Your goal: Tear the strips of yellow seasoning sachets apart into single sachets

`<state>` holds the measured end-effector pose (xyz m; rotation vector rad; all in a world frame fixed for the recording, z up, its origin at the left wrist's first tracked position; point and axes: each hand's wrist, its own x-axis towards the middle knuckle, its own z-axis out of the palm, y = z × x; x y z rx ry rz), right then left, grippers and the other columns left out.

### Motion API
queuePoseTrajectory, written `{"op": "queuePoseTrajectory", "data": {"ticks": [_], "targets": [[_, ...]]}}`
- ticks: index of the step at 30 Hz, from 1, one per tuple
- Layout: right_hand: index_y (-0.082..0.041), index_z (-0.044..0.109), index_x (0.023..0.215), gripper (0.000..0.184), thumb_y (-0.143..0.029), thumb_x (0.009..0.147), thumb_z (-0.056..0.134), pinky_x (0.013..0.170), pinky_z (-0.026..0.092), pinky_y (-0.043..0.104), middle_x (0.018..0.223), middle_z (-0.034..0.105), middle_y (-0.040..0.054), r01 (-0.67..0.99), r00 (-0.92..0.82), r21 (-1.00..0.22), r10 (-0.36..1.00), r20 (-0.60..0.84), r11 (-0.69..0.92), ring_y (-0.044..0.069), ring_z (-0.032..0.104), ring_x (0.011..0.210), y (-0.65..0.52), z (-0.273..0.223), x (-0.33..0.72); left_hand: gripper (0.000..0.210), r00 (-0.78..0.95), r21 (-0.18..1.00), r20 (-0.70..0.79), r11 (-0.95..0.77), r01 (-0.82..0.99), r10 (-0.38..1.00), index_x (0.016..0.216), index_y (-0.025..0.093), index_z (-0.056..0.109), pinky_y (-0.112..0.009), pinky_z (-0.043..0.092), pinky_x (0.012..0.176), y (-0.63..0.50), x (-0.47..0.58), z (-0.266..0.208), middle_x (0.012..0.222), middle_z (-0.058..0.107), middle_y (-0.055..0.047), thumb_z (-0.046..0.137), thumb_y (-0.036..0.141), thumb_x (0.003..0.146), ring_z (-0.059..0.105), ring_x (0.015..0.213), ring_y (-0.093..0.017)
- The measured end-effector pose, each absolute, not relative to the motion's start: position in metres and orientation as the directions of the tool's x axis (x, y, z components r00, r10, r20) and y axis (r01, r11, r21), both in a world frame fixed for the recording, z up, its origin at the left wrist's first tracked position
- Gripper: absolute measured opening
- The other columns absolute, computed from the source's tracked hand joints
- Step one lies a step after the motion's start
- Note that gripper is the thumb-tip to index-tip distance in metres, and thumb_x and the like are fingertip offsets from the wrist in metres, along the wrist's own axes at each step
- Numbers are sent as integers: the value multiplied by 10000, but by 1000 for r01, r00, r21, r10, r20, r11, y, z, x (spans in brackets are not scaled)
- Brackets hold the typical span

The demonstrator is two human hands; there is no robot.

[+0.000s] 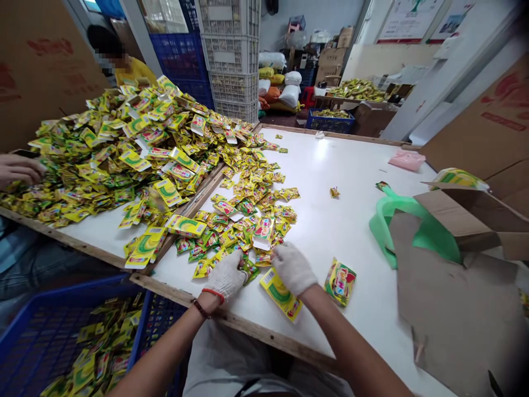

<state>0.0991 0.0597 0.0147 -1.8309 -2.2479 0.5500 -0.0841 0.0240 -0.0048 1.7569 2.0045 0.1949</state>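
Observation:
My left hand [225, 274], in a white knit glove with a red cuff edge, is at the near side of a spread of small candy packets [227, 237]. Its fingers are curled against a green candy packet [250, 270]. My right hand [294, 269], also gloved, has bent, closed fingers at the right edge of the spread; whatever they hold is hidden. Partly beneath that hand lies a flat yellow-green carton [281, 295]. Another small carton [263, 231] rests on the packets, its white end flap facing me. Right of my right hand is a filled packet [340, 282] with red and green print.
A big heap of packets and cartons [136, 127] covers the left table, beyond a wooden divider [194, 204]. Another person's hand [20, 168] touches it. On the right are a green scoop [382, 220] and open cardboard box [475, 215]. A blue crate [37, 303] stands below left.

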Motion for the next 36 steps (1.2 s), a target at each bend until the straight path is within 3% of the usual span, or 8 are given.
{"op": "queuePoseTrajectory", "data": {"ticks": [4, 9, 16, 22, 25, 29, 32, 36], "targets": [[-169, 603, 890, 188, -271, 732, 592, 665, 403, 277, 1030, 538, 109, 908, -211, -394, 968, -138, 142, 188, 561, 819, 71, -1, 64, 205, -57, 674, -159, 150, 724, 986, 873, 171, 520, -232, 373, 598, 16, -96, -8, 758, 573, -9, 555, 180, 671, 518, 696, -146], [-182, 582, 812, 160, -210, 663, 632, 659, 376, 257, 999, 542, 68, 864, -270, -469, 955, -122, 185, 163, 538, 810, 68, -6, 88, 362, -54, 937, -252, 258, 235, 966, 1070, 174, 471, -231, 412, 532, 3, -93, -9, 879, 577, -25, 531, 272, 727, 530, 618, -124], [-190, 518, 762, 77, -162, 757, 446, 617, 400, 233, 741, 587, 9, 773, -200, -624, 978, -65, 117, 139, 541, 698, 46, 2, 115, 243, -209, 957, -282, 260, -129, 936, 733, 152, 488, -205, 432, 547, 4, -64, -16, 660, 573, 27, 648, 325, 673, 551, 597, -111], [-202, 516, 706, 73, -260, 749, 506, 612, 426, 255, 686, 565, -4, 490, -109, -864, 992, 68, 113, 153, 525, 663, 23, 9, 102, 328, -15, 844, -336, 294, -450, 942, 857, 155, 523, -278, 502, 628, 1, -34, -8, 786, 633, -18, 676, 377, 670, 607, 697, -158], [-184, 540, 881, 159, -281, 756, 520, 669, 449, 280, 804, 583, 29, 431, 24, -901, 997, 74, 57, 168, 542, 724, 18, 5, 95, 419, -26, 838, -317, 267, -475, 948, 957, 158, 532, -284, 503, 675, -1, -23, -3, 858, 646, -38, 720, 344, 631, 614, 738, -167], [-172, 489, 1069, 338, -388, 809, 479, 804, 458, 314, 1017, 586, 90, 243, 49, -969, 998, -27, -38, 194, 564, 901, 17, 2, 93, 305, -1, 924, -216, 204, -323, 976, 941, 158, 545, -268, 491, 631, 4, -16, -2, 836, 631, -37, 610, 374, 736, 595, 700, -157], [-180, 513, 947, 307, -453, 821, 449, 763, 478, 302, 957, 614, 84, 47, -69, -994, 992, -103, -100, 187, 590, 868, 21, 5, 100, 221, 63, 984, 13, -24, 175, 998, 802, 146, 571, -263, 468, 631, 28, -27, 8, 735, 593, -31, 467, 339, 831, 558, 677, -151], [-209, 440, 855, 361, -557, 767, 479, 449, 424, 232, 771, 606, 34, -130, -57, -968, 976, -209, -215, 167, 603, 638, 29, 6, 117, 245, 373, 517, 295, -475, 712, 880, 1001, 174, 568, -362, 407, 859, 93, -58, 34, 1049, 556, -96, 457, 122, 789, 510, 993, -217]]}}
